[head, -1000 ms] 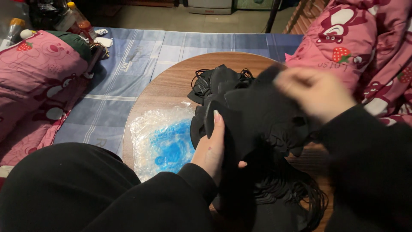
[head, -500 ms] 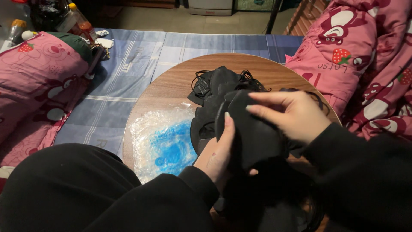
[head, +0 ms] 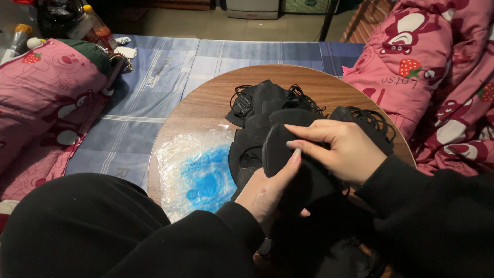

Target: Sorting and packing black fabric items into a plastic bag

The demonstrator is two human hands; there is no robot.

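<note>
the left hand [head: 267, 190] cups a black face mask [head: 288, 164] from below, thumb pressed against its edge. the right hand [head: 342, 152] pinches the same mask from the right, fingers curled over its top. the mask sits just near of a pile of black masks [head: 267, 103] on a round wooden table [head: 206, 103]. a clear plastic bag with blue print [head: 198, 172] lies to the left.

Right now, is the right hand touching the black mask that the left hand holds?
Touching. The head view shows the right hand laying its fingers flat on the black mask, with the left hand gripping it from below.
</note>
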